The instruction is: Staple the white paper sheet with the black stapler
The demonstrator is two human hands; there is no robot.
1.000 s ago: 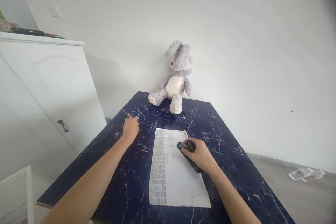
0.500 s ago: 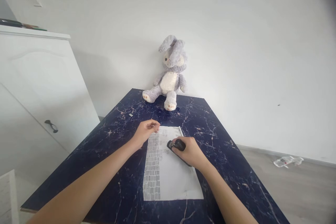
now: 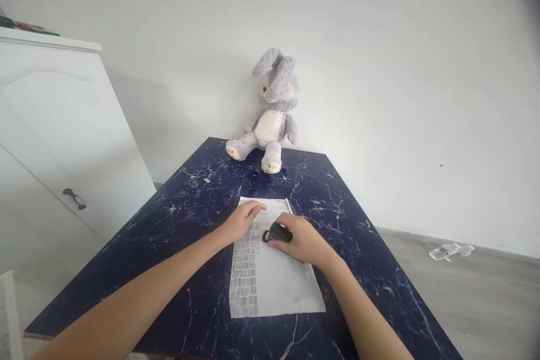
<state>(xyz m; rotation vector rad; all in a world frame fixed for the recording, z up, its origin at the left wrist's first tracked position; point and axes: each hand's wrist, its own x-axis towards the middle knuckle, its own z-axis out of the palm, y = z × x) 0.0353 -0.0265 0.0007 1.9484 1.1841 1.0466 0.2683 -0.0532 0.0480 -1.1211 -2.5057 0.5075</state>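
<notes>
A white sheet of paper [image 3: 282, 287] lies on the dark blue marbled table [image 3: 169, 292], with a column of grey block-like marks down its left side. My left hand [image 3: 243, 220] rests on the upper left of the sheet, fingers stretched out and holding nothing. Just to its right, my right hand [image 3: 301, 239] is wrapped round a black stapler [image 3: 279, 232], held over the paper with its front end pointing left. The rear of the stapler is mostly hidden by the palm. A small mark like a staple shows near the sheet's lower right.
A grey plush rabbit [image 3: 272, 124] sits at the table's far edge against the wall. A small pale piece [image 3: 206, 180] lies on the table left of the paper. A white cabinet [image 3: 63, 124] stands at left; clear plastic packaging [image 3: 449, 251] lies on the floor at right.
My left hand has moved right and down onto the sheet, its fingers flattening out. My right hand has shifted the stapler slightly left. The view has tilted a little.
</notes>
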